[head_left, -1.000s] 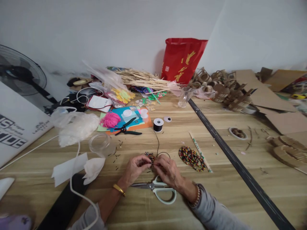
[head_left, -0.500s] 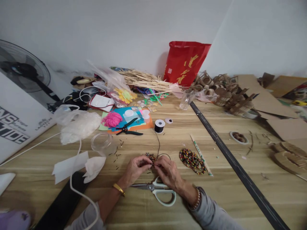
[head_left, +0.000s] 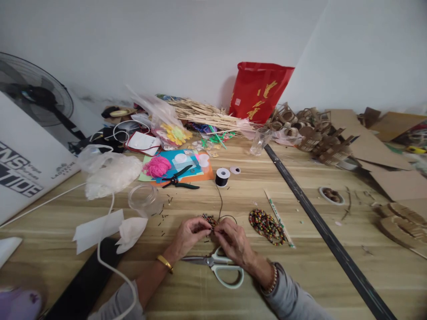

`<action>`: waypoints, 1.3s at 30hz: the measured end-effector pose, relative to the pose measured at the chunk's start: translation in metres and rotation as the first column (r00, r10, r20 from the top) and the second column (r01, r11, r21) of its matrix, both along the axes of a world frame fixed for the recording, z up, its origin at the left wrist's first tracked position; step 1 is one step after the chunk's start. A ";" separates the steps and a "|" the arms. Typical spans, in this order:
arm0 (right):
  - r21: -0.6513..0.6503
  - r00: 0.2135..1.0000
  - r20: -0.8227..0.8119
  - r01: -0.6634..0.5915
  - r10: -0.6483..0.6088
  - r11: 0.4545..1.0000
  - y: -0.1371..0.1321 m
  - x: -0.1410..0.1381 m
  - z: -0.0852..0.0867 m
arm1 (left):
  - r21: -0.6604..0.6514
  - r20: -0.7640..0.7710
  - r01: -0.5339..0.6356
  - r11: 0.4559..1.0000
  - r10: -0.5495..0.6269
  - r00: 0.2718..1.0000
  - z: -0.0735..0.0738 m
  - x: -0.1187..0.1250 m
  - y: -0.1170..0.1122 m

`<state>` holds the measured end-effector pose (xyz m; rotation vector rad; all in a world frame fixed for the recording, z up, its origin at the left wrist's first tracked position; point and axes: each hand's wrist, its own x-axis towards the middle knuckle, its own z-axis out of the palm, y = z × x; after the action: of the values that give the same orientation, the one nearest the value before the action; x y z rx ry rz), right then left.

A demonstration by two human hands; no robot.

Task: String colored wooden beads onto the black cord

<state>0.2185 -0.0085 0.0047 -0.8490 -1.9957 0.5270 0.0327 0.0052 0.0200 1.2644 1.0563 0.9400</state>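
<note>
Lower centre: thin cord [head_left: 221, 203] seemingly pinched by left hand [head_left: 187, 236] and right hand [head_left: 235, 241] | beads [head_left: 209, 218] bunched just behind | scissors [head_left: 209, 261] laid below | spool [head_left: 222, 178] stood mid-frame.

What the left grip [head_left: 190, 238] and right grip [head_left: 236, 241] handle is too small to tell; the beads [head_left: 209, 218] just beyond are partly hidden. Far left of both, the fan [head_left: 36, 95] is cut off.

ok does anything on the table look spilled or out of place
Yes, small dark bits are strewn loose between the clear jar and the left hand; they look like scattered scraps. The scissors also sit awkwardly, one handle loop partly under the right hand.
</note>
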 end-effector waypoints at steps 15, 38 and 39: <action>0.013 1.000 0.006 0.004 -0.005 1.000 -0.001 -0.001 0.002 | -0.030 -0.007 -0.009 0.999 0.009 1.000 0.001 0.000 -0.001; 0.008 1.000 -0.002 0.005 -0.005 1.000 -0.001 -0.001 -0.001 | -0.007 -0.030 0.009 1.000 -0.010 1.000 -0.001 -0.001 -0.001; 0.010 1.000 -0.005 0.005 -0.004 1.000 -0.001 -0.001 -0.001 | -0.010 -0.026 0.013 1.000 -0.013 1.000 0.000 -0.001 -0.001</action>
<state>0.2172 -0.0091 0.0040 -0.8452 -1.9904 0.5153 0.0321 0.0044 0.0196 1.2769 1.0702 0.9096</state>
